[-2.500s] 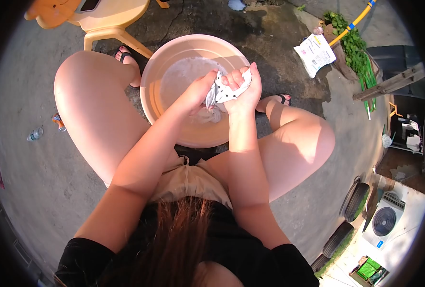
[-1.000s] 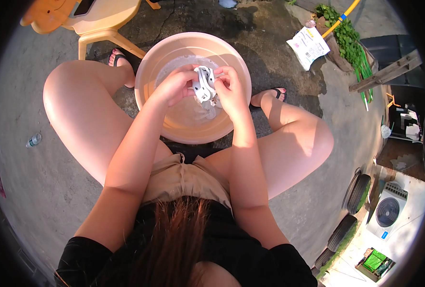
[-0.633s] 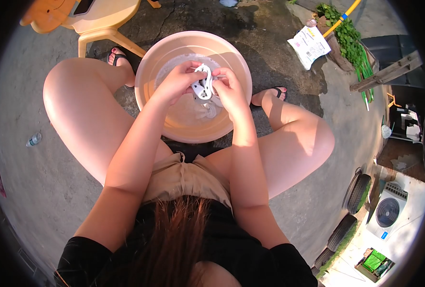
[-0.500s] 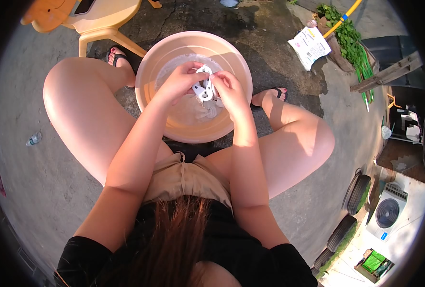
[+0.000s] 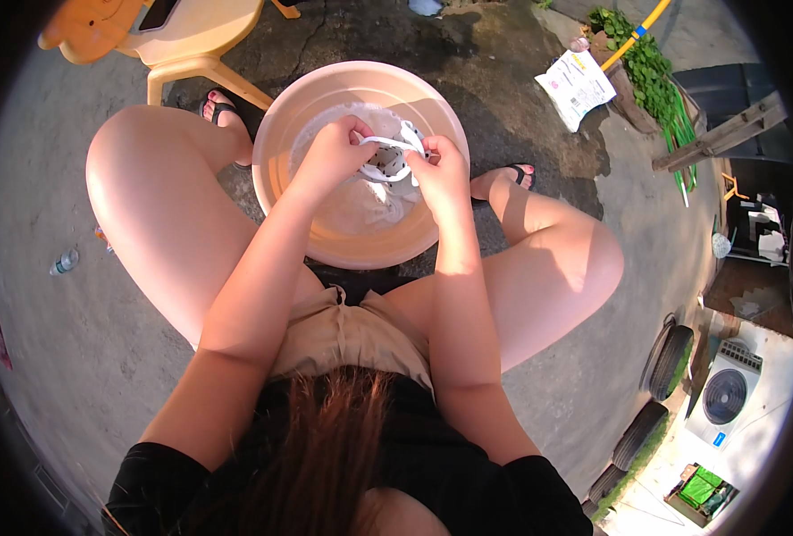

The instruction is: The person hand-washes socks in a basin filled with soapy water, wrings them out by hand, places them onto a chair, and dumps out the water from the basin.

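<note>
As seen from the head camera, held up between left hand (image 5: 337,147) and right hand (image 5: 442,170), over a peach basin (image 5: 369,249): a dotted white cloth (image 5: 389,163), with a plain white edge drawn out into a loop. Grip on both sides: closed on the cloth's edge, in thumb-and-finger pinches at opposite sides of the loop. Within the basin, below the cloth: sudsy water (image 5: 314,125) and more pale fabric (image 5: 378,207).

For good handling, keep both pinches level and close to the edge, with gentle, even tension rather than a hard pull (if wet, probably apt to slip or stretch). Best kept well inside the basin's rim, so as to catch any drips. Advisable also to spread the loop gradually, easing apart any clinging folds.

Hard to make out: the full shape of the cloth, bunched within and beneath the loop; whether touching the water or just above, impossible to tell. Hidden behind the edge or curled out of sight: several fingertips of both hands. Also unclear: the pale fabric, veiled by suds and not certainly separate from the held piece. Cut off by the upper border: a yellow chair (image 5: 204,34), with a dark phone-like object (image 5: 157,12) on top.
</note>
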`<state>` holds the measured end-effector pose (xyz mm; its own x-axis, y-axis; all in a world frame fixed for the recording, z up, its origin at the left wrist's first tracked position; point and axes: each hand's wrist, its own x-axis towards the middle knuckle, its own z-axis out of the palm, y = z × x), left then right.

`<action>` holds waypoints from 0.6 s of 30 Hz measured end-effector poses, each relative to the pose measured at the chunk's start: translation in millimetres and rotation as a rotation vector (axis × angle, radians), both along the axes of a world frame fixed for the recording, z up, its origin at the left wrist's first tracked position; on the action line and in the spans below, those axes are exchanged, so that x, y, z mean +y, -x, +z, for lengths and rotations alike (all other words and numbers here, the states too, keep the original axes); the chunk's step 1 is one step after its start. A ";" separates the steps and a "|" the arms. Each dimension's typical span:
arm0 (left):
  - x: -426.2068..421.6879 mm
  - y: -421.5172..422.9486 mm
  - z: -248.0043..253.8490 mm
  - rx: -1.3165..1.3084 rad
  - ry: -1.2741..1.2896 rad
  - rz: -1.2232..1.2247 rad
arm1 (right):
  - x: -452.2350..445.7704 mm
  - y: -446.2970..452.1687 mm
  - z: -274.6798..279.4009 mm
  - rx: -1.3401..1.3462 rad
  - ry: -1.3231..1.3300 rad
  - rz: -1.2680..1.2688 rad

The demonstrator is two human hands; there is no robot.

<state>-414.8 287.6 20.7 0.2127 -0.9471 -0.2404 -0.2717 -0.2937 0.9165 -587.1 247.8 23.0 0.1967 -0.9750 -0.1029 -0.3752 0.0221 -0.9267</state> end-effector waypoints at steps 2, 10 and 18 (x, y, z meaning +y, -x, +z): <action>0.4 4.5 -6.0 -0.051 0.048 0.000 | -0.5 -1.2 -1.3 -0.011 0.007 -0.008; 2.0 9.8 8.4 0.207 0.028 -0.254 | -0.2 -1.4 -1.5 -0.018 0.035 -0.037; 6.6 22.2 6.6 0.008 0.161 -0.174 | 3.6 -5.8 2.9 -0.019 -0.006 -0.002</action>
